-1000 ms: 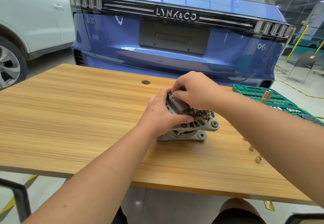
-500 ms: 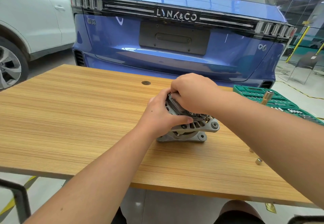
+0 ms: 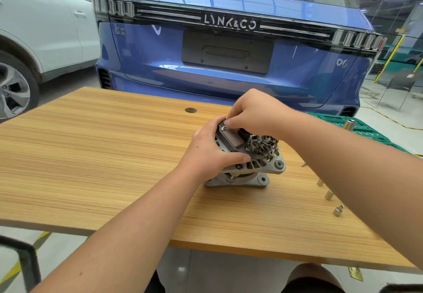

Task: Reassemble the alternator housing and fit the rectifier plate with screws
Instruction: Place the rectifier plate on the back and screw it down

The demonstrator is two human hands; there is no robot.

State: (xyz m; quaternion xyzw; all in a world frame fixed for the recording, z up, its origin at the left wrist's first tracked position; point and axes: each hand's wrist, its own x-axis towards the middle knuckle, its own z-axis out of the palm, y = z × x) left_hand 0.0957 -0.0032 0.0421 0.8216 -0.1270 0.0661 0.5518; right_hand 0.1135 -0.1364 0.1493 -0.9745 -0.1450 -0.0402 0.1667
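My left hand grips the grey cast-metal alternator, axis tilted upward toward me; my right hand pinches 1 small screw atop it.

R hand shifts on alternator top

R hand lifts a bit vs 1 s ago, uncovering more of the rectifier plate; its fingers now pinch at a small screw on the plate's far-left corner. Alternator sits tilted slightly more upright in L hand.
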